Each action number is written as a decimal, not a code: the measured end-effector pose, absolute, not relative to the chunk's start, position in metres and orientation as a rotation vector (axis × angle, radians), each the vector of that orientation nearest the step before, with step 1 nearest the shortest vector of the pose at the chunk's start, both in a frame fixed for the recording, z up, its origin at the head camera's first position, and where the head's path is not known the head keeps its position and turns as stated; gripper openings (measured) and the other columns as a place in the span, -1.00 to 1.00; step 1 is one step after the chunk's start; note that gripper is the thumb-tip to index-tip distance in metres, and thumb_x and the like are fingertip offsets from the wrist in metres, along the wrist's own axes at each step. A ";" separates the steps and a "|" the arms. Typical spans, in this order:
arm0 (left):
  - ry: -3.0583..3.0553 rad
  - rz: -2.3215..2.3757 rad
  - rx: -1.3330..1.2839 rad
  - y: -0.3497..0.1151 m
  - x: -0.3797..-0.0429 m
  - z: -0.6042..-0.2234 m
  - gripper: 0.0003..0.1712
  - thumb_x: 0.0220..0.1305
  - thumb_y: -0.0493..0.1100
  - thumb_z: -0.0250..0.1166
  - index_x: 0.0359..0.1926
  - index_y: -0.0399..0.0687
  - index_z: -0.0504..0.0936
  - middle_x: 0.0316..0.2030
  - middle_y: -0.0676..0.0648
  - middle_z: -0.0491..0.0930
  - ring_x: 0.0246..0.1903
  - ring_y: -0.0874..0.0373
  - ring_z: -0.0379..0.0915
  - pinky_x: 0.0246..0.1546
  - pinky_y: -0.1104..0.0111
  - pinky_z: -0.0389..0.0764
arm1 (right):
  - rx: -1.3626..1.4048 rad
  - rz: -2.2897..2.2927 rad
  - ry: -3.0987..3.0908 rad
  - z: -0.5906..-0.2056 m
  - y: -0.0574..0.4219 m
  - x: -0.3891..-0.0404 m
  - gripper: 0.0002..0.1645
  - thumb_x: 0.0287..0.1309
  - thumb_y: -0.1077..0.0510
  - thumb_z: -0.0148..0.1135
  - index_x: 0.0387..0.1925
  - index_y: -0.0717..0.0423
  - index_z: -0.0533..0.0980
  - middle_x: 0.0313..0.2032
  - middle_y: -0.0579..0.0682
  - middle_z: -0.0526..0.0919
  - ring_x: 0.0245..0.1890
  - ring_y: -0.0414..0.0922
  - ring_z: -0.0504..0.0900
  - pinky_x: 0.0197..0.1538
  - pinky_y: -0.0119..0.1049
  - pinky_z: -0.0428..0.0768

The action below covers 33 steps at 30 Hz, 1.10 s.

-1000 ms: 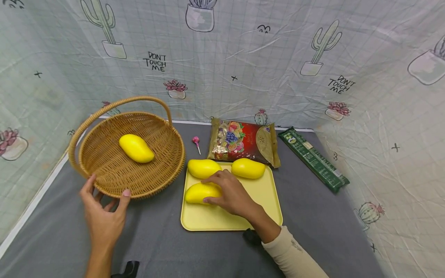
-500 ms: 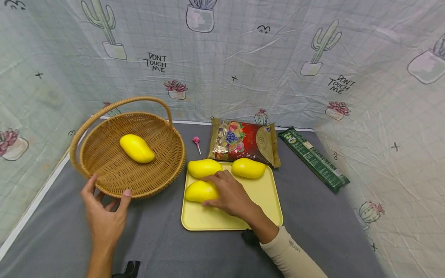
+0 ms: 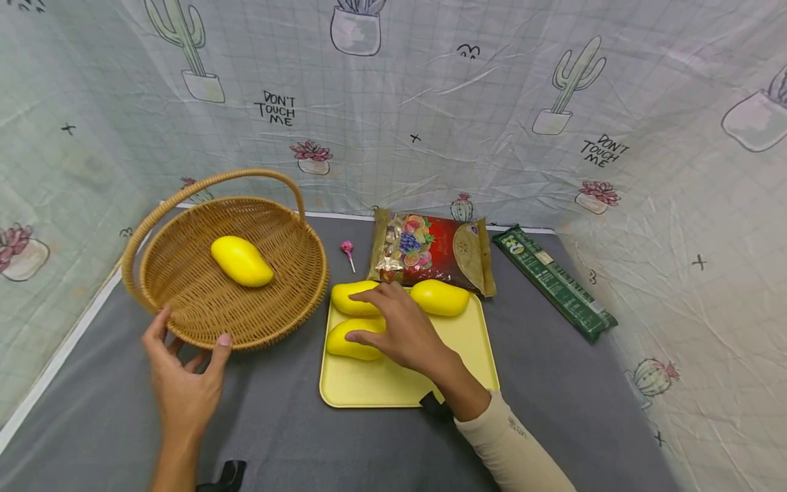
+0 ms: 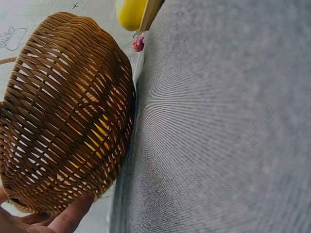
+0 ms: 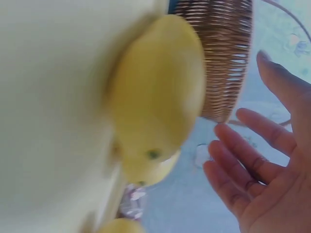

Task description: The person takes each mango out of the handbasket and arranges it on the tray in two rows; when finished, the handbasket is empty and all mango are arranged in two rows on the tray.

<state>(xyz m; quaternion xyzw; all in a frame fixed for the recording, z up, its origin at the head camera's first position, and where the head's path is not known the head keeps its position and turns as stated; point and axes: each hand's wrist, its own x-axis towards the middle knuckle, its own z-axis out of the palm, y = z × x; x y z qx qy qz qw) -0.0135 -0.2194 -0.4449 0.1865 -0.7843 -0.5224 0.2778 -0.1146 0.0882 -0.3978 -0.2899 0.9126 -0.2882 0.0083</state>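
My left hand (image 3: 184,383) holds the near rim of a round wicker basket (image 3: 277,307), thumb and fingers at its edge. Inside the basket lies one yellow mango (image 3: 242,261). My right hand (image 3: 402,331) hovers over a pale yellow tray (image 3: 381,389), fingers spread and apart from the fruit. Below it on the tray sits a near mango (image 3: 353,339); a second mango (image 3: 350,299) lies behind, partly covered by the fingers. The third mango (image 3: 439,298) is at the tray's back right. In the right wrist view, a gap separates the right hand (image 5: 272,170) from the nearest mango (image 5: 158,87).
Behind the tray lies a red and gold candy bag (image 3: 430,249). A pink lollipop (image 3: 347,251) is between basket and bag. To the right is a long green packet (image 3: 553,281). Patterned cloth (image 3: 393,123) walls the grey table (image 3: 270,424) at the back and sides.
My right hand has let go of the near mango and risen slightly off it. That mango stays on the tray, shifted a little. The left hand and basket hold their place.
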 end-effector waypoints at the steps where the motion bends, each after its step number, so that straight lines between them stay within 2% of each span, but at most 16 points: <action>1: -2.103 -1.406 0.503 -0.220 -0.014 -0.445 0.07 0.31 -0.20 0.48 0.66 0.31 0.07 0.63 0.04 0.11 0.44 -0.19 0.28 -0.08 0.66 0.43 | -0.921 -0.930 2.852 -0.394 0.085 -0.115 -0.27 0.18 -0.28 0.55 0.32 -0.14 0.63 0.24 -0.06 0.66 0.28 -0.03 0.52 0.33 0.02 0.56; 5: -2.100 -1.424 0.511 -0.221 -0.014 -0.447 0.06 0.34 -0.21 0.46 0.67 0.30 0.05 0.64 0.02 0.07 0.48 -0.25 0.22 -0.06 0.59 0.44 | -0.993 -1.023 2.844 -0.380 0.068 -0.117 -0.28 0.20 -0.27 0.54 0.33 -0.16 0.61 0.19 -0.07 0.66 0.26 -0.07 0.53 0.31 0.00 0.57; 8: -2.102 -1.423 0.516 -0.221 -0.013 -0.448 0.06 0.34 -0.21 0.46 0.67 0.30 0.05 0.64 0.03 0.08 0.49 -0.26 0.22 -0.06 0.58 0.44 | -1.035 -1.068 2.817 -0.372 0.052 -0.118 -0.24 0.21 -0.25 0.53 0.39 -0.18 0.57 0.18 -0.07 0.66 0.17 -0.11 0.52 0.22 -0.07 0.59; 17: -2.106 -1.418 0.526 -0.220 -0.014 -0.448 0.07 0.33 -0.20 0.47 0.67 0.32 0.04 0.64 0.05 0.08 0.48 -0.22 0.23 -0.05 0.57 0.44 | -1.126 -1.112 2.796 -0.366 0.003 -0.127 -0.07 0.21 -0.27 0.53 0.53 -0.21 0.41 0.29 -0.12 0.62 0.23 -0.16 0.52 0.22 -0.20 0.56; 21: -2.117 -1.406 0.531 -0.220 -0.014 -0.447 0.08 0.33 -0.18 0.48 0.67 0.33 0.04 0.64 0.07 0.07 0.47 -0.20 0.25 -0.06 0.56 0.45 | -1.121 -1.142 2.755 -0.367 -0.018 -0.131 -0.05 0.20 -0.25 0.55 0.55 -0.21 0.39 0.35 -0.15 0.60 0.32 -0.15 0.52 0.32 -0.19 0.54; 25: -2.139 -1.390 0.541 -0.219 -0.013 -0.444 0.08 0.34 -0.16 0.48 0.67 0.35 0.02 0.64 0.10 0.06 0.46 -0.19 0.27 0.00 0.44 0.50 | -1.092 -1.146 2.721 -0.368 -0.036 -0.135 -0.02 0.21 -0.25 0.55 0.57 -0.19 0.36 0.45 -0.18 0.53 0.41 -0.15 0.49 0.43 -0.15 0.49; 30: -2.144 -1.392 0.550 -0.219 -0.014 -0.444 0.08 0.35 -0.15 0.47 0.67 0.37 0.01 0.64 0.09 0.06 0.47 -0.22 0.26 0.07 0.28 0.55 | -1.059 -1.106 2.702 -0.371 -0.057 -0.143 0.04 0.22 -0.25 0.53 0.62 -0.18 0.27 0.53 -0.18 0.44 0.53 -0.16 0.38 0.61 -0.17 0.25; 33: -2.140 -1.388 0.548 -0.219 -0.014 -0.445 0.08 0.34 -0.15 0.48 0.67 0.36 0.02 0.64 0.08 0.07 0.47 -0.24 0.26 0.04 0.38 0.53 | -1.032 -1.058 2.698 -0.372 -0.068 -0.150 0.07 0.24 -0.26 0.52 0.64 -0.20 0.22 0.53 -0.18 0.43 0.54 -0.17 0.36 0.63 -0.21 0.20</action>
